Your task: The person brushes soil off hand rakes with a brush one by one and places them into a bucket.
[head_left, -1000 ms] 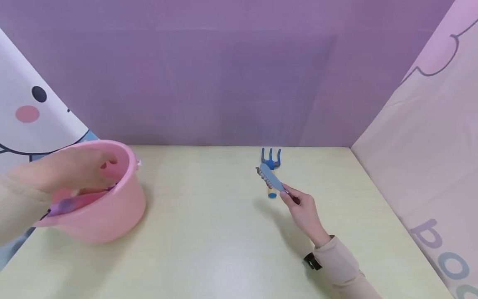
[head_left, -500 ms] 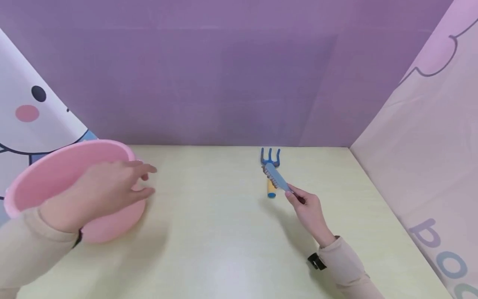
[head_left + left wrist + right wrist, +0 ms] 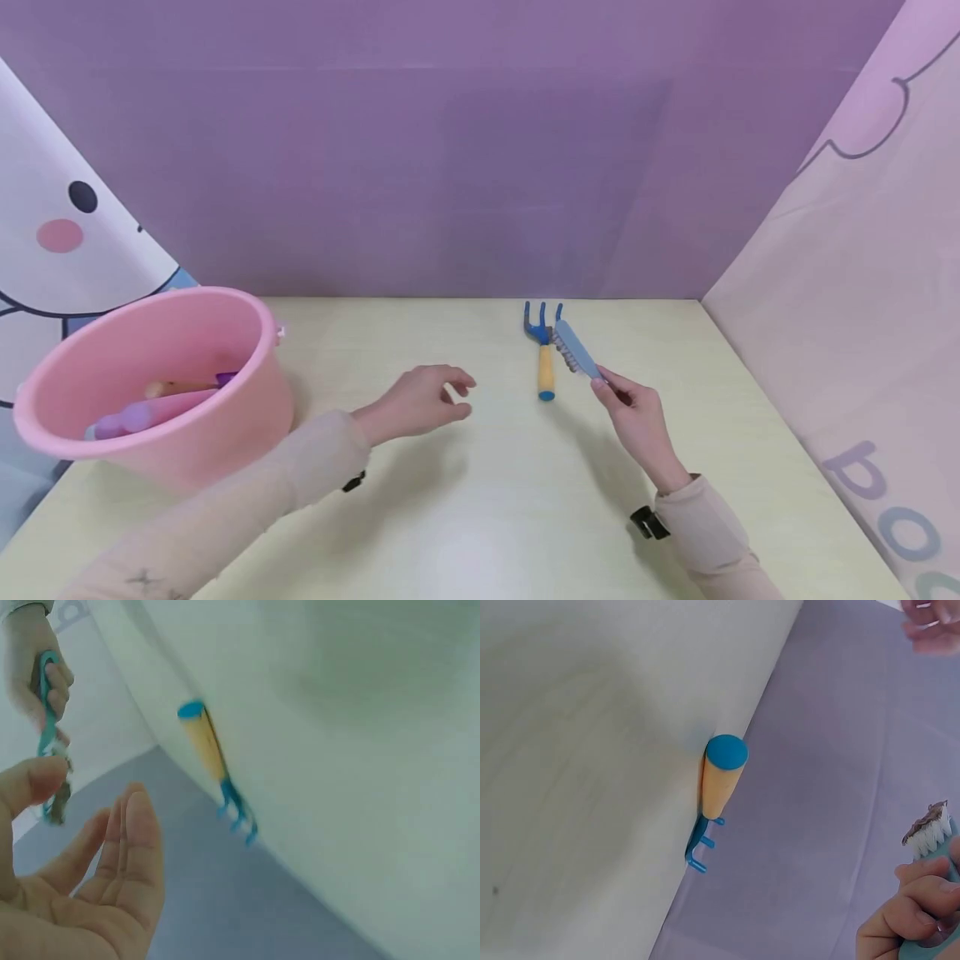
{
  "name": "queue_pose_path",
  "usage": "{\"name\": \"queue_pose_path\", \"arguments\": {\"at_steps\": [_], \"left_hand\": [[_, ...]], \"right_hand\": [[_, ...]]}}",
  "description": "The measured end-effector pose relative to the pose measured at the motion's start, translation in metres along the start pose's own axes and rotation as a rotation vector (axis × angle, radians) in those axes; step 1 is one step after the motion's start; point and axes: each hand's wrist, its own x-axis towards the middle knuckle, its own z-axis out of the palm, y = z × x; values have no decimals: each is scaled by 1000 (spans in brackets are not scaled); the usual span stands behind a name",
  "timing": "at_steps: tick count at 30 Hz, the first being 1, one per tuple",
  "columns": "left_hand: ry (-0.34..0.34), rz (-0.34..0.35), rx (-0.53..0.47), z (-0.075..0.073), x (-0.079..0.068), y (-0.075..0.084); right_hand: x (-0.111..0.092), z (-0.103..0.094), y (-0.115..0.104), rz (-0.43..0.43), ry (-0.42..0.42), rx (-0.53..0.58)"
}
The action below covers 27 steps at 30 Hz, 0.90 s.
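My right hand grips a light blue brush by its handle, held above the table. Brown dirt clings to the white bristles in the right wrist view. Just left of the brush lies a small hand rake with a yellow handle and blue prongs, pointing toward the back wall. My left hand hovers over the middle of the table, left of the rake. Its fingers are loosely bent with a gap to the thumb, and nothing is between them.
A pink bucket stands at the left of the table. Inside are a purple-handled item and a wooden handle. A purple backdrop closes off the back, and a pale printed panel the right side.
My left hand has come out of the bucket and moved right over the table, uncovering the things inside. My right hand has shifted slightly right with the brush, exposing more of the rake's handle.
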Motion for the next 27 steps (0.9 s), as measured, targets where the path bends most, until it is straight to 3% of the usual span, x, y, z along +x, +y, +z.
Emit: {"name": "queue_pose_path", "arguments": {"at_steps": [3, 11, 18, 20, 22, 27], "left_hand": [[-26, -32, -50, 15, 21, 2], [-56, -118, -44, 55, 83, 9], [-82, -314, 3, 86, 129, 27], [-81, -333, 49, 95, 140, 29], [-77, -344, 103, 101, 149, 30], [-63, -354, 172, 102, 152, 38]], "right_hand": [[-1, -1, 0, -1, 10, -5], [-2, -9, 6, 18, 26, -39], [-3, -14, 10, 32, 39, -48], [-4, -14, 9, 42, 45, -38], [-4, -13, 9, 46, 48, -25], [-6, -11, 8, 50, 50, -21]]}}
